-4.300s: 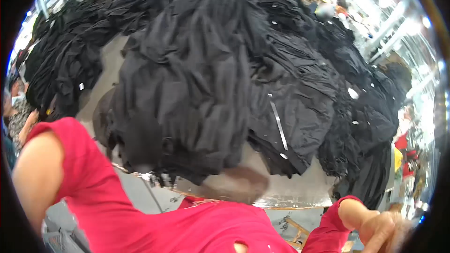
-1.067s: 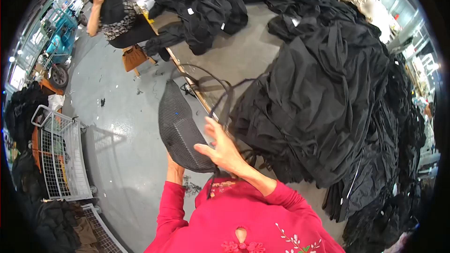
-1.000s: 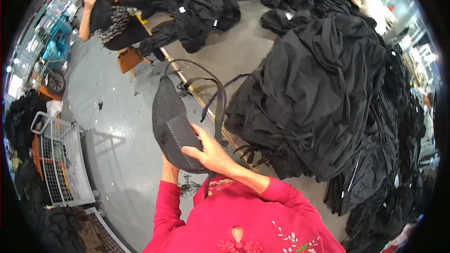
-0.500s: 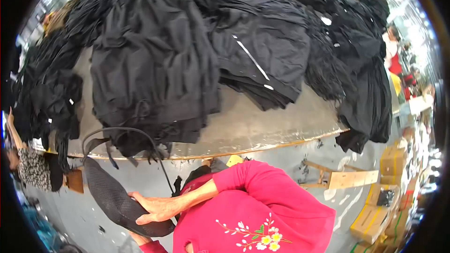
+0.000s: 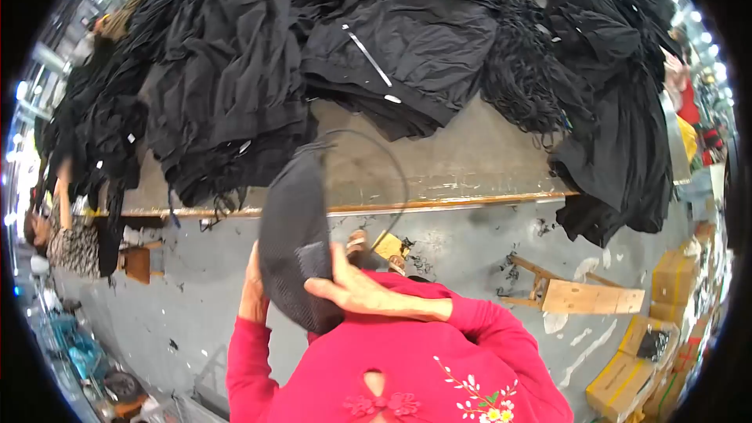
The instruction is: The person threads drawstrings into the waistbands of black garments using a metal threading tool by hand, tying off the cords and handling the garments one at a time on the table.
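A black mesh piece (image 5: 294,239), long and curved, with a thin strap looping up to its right, is held upright in front of my red top. My left hand (image 5: 253,286) grips its left edge from behind, its fingers mostly hidden by the piece. On the lower right edge is my right hand (image 5: 345,286), thumb across the front and fingers along the side. Beyond the piece, heaps of black garments (image 5: 227,70) cover much of the grey table (image 5: 446,164). One folded garment (image 5: 407,39) bears a white strip.
A wooden stool (image 5: 591,296) lies on the floor at right, near cardboard boxes (image 5: 627,368). Another person (image 5: 74,247) is at the far left beside a brown stool (image 5: 138,264). A blue vehicle (image 5: 82,352) is at lower left. The table's front edge runs across the middle.
The view has swung from the left floor area to face the table. My hands, first apart from view or low, now hold the black mesh piece, which stands more upright than half a second ago.
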`<state>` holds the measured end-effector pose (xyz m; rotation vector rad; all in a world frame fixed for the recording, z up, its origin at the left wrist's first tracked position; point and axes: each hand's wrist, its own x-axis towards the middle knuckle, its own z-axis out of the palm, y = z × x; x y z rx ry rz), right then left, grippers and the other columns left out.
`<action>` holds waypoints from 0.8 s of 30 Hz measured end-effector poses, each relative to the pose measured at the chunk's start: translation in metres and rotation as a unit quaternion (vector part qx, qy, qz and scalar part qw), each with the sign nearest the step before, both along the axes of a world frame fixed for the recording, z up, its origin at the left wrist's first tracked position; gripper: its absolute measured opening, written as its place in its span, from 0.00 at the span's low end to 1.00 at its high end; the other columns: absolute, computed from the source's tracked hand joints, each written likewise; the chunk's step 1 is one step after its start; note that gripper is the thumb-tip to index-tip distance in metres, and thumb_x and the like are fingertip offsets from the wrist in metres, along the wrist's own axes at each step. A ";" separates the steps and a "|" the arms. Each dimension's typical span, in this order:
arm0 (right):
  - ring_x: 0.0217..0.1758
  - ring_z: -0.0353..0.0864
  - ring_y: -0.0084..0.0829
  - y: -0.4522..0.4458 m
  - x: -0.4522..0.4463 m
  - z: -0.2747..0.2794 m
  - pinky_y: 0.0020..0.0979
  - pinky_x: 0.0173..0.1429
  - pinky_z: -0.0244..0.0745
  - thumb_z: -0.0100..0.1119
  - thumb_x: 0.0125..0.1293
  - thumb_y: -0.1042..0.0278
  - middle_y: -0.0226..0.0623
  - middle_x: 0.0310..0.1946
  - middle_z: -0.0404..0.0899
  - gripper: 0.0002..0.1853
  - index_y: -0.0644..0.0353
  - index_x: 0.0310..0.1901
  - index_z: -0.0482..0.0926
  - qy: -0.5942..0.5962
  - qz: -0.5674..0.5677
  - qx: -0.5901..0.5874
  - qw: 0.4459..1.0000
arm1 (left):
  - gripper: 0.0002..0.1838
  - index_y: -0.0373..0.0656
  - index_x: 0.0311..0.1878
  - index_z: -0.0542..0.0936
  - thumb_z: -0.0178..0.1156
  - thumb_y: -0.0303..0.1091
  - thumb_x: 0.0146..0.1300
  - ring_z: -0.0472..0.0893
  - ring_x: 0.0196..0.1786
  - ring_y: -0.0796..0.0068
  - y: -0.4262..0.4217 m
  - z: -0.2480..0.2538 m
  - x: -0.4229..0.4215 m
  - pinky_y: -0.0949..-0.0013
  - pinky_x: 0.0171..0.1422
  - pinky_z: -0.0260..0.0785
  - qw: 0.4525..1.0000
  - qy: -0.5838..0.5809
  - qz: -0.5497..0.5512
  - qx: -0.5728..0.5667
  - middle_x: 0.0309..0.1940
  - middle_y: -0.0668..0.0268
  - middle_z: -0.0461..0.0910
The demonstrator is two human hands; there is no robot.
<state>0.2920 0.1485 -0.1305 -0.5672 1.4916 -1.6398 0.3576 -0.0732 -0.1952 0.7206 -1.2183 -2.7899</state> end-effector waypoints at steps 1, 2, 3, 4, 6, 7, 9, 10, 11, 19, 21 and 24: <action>0.65 0.57 0.46 0.006 0.000 -0.005 0.37 0.67 0.51 0.53 0.61 0.49 0.61 0.58 0.57 0.43 0.71 0.62 0.41 -0.032 -0.012 -0.021 0.999 | 0.19 0.38 0.55 0.70 0.45 0.40 0.66 0.74 0.50 0.71 0.001 -0.001 -0.005 0.69 0.54 0.69 0.997 -0.014 -0.020 0.070 0.50 0.62 0.75; 0.66 0.55 0.43 0.010 0.000 -0.007 0.36 0.67 0.51 0.53 0.61 0.49 0.58 0.58 0.57 0.43 0.70 0.62 0.40 -0.021 -0.033 -0.032 0.999 | 0.18 0.38 0.54 0.71 0.48 0.38 0.65 0.75 0.49 0.72 0.007 0.006 -0.012 0.69 0.53 0.69 0.998 -0.041 -0.015 0.046 0.49 0.63 0.75; 0.65 0.55 0.39 0.014 -0.003 -0.007 0.36 0.67 0.51 0.51 0.63 0.50 0.53 0.59 0.57 0.40 0.69 0.62 0.42 -0.056 -0.037 -0.039 0.997 | 0.18 0.38 0.53 0.72 0.50 0.37 0.63 0.76 0.48 0.73 0.012 0.011 -0.023 0.70 0.51 0.70 0.997 -0.067 -0.014 0.023 0.48 0.63 0.76; 0.65 0.55 0.38 0.016 -0.004 -0.010 0.36 0.67 0.51 0.51 0.64 0.50 0.51 0.59 0.56 0.39 0.69 0.63 0.43 -0.085 -0.053 -0.048 0.994 | 0.18 0.38 0.53 0.72 0.50 0.37 0.63 0.76 0.48 0.73 0.012 0.016 -0.035 0.70 0.51 0.70 0.998 -0.063 -0.004 0.017 0.48 0.63 0.76; 0.64 0.55 0.34 0.011 -0.005 -0.042 0.34 0.66 0.52 0.47 0.66 0.50 0.45 0.60 0.56 0.36 0.66 0.63 0.46 -0.135 -0.078 -0.080 0.985 | 0.17 0.39 0.51 0.73 0.55 0.35 0.59 0.77 0.45 0.74 0.008 0.021 -0.055 0.71 0.49 0.72 0.985 -0.128 -0.074 -0.090 0.45 0.63 0.76; 0.64 0.55 0.33 0.007 -0.009 -0.056 0.33 0.66 0.52 0.46 0.66 0.50 0.45 0.60 0.57 0.35 0.66 0.63 0.46 -0.190 -0.086 -0.104 0.972 | 0.17 0.39 0.51 0.73 0.55 0.35 0.59 0.77 0.45 0.74 0.004 0.016 -0.061 0.71 0.49 0.72 0.985 -0.130 -0.064 -0.095 0.45 0.63 0.76; 0.64 0.56 0.32 -0.004 -0.021 -0.062 0.32 0.66 0.54 0.42 0.68 0.49 0.43 0.60 0.57 0.33 0.65 0.63 0.47 -0.264 -0.115 -0.127 0.949 | 0.19 0.39 0.50 0.72 0.57 0.34 0.55 0.77 0.42 0.75 -0.005 0.004 -0.078 0.72 0.45 0.72 0.978 -0.161 -0.026 -0.132 0.42 0.64 0.76; 0.64 0.56 0.32 -0.011 -0.031 -0.066 0.32 0.66 0.54 0.42 0.68 0.47 0.43 0.60 0.57 0.34 0.65 0.63 0.47 -0.286 -0.119 -0.126 0.942 | 0.20 0.38 0.50 0.72 0.58 0.34 0.54 0.77 0.42 0.75 -0.004 0.010 -0.088 0.72 0.45 0.72 0.979 -0.125 -0.024 -0.159 0.42 0.63 0.76; 0.64 0.56 0.32 -0.017 -0.038 -0.076 0.32 0.66 0.54 0.41 0.67 0.45 0.43 0.60 0.57 0.34 0.65 0.63 0.47 -0.311 -0.125 -0.121 0.934 | 0.20 0.37 0.50 0.71 0.59 0.33 0.54 0.77 0.42 0.75 -0.003 0.015 -0.097 0.72 0.45 0.72 0.979 -0.091 -0.023 -0.183 0.43 0.63 0.76; 0.52 0.69 0.33 -0.039 -0.112 -0.125 0.35 0.52 0.69 0.42 0.65 0.41 0.45 0.52 0.67 0.35 0.65 0.60 0.55 -0.183 -0.243 0.081 0.949 | 0.47 0.21 0.61 0.55 0.65 0.45 0.45 0.75 0.48 0.64 -0.012 -0.032 -0.186 0.68 0.47 0.69 0.950 -0.117 -0.033 -0.288 0.50 0.46 0.71; 0.50 0.71 0.35 -0.036 -0.134 -0.116 0.35 0.52 0.69 0.41 0.65 0.41 0.47 0.51 0.67 0.34 0.65 0.59 0.56 -0.175 -0.230 0.161 0.944 | 0.35 0.21 0.49 0.69 0.64 0.44 0.46 0.77 0.39 0.67 -0.016 -0.039 -0.204 0.68 0.40 0.70 0.949 -0.153 -0.046 -0.273 0.40 0.51 0.76; 0.53 0.70 0.40 -0.048 -0.142 -0.103 0.36 0.58 0.64 0.41 0.65 0.42 0.52 0.53 0.66 0.34 0.66 0.59 0.56 -0.105 -0.214 0.221 0.946 | 0.22 0.28 0.33 0.77 0.64 0.42 0.47 0.76 0.29 0.72 -0.025 -0.043 -0.203 0.68 0.34 0.68 0.960 -0.168 -0.039 -0.223 0.26 0.60 0.77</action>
